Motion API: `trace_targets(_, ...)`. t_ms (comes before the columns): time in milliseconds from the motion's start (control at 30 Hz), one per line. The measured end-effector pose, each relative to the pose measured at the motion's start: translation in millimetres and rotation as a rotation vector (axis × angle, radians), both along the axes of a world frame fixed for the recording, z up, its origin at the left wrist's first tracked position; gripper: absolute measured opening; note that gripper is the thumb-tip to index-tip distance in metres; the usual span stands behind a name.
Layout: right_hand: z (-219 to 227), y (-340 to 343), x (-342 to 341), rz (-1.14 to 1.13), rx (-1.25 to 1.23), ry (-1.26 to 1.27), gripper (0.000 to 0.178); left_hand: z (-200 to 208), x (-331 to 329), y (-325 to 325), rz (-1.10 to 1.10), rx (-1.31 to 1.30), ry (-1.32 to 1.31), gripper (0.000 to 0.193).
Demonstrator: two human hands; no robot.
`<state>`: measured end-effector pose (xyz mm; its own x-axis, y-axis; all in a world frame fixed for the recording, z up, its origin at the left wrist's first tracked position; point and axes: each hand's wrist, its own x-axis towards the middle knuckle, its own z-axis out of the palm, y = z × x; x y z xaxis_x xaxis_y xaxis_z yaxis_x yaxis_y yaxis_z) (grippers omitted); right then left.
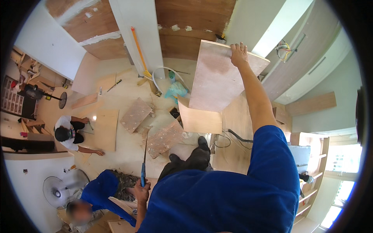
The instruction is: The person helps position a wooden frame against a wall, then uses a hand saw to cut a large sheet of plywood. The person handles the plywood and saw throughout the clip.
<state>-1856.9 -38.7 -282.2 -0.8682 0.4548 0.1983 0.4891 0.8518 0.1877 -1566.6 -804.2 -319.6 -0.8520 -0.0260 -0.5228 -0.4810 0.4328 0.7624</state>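
Observation:
My left hand (142,190), low in the view, is closed round the blue handle of a handsaw (143,175). The saw's thin, dark blade points up and away from me. With my right arm stretched far forward, my right hand (239,54) grips the top edge of a large pinkish plywood panel (217,75). That panel stands tilted on its edge. Against its lower left end is a smaller, pale curved wood sheet (202,120). Two stained board pieces (136,114) lie on the floor ahead of my feet.
A co-worker in white (67,132) crouches at a pale board (105,130) on the left. Another person in blue (101,192) sits low beside me, near a standing fan (57,192). An orange-handled broom (140,52) leans on the wall. Cables (233,138) lie right of my feet.

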Motion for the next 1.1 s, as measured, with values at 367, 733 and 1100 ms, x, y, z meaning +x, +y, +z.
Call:
trace_targets(367,-17.2,45.6,-44.5,0.071,-0.079,0.123,0.061,9.5,-24.8,169.9,-0.023,0.058,0.182,0.028)
trace_targets(733,-9.5,45.2,-39.6,0.127,-0.106,0.181,0.054,20.2,-22.4,229.4,0.05,0.249,0.029,0.022)
trace_targets(1100,-28.8,139.0,-45.8,0.14,-0.213,0.018,0.073,-25.7,-59.1,157.8,0.005,0.228,-0.013,0.02)
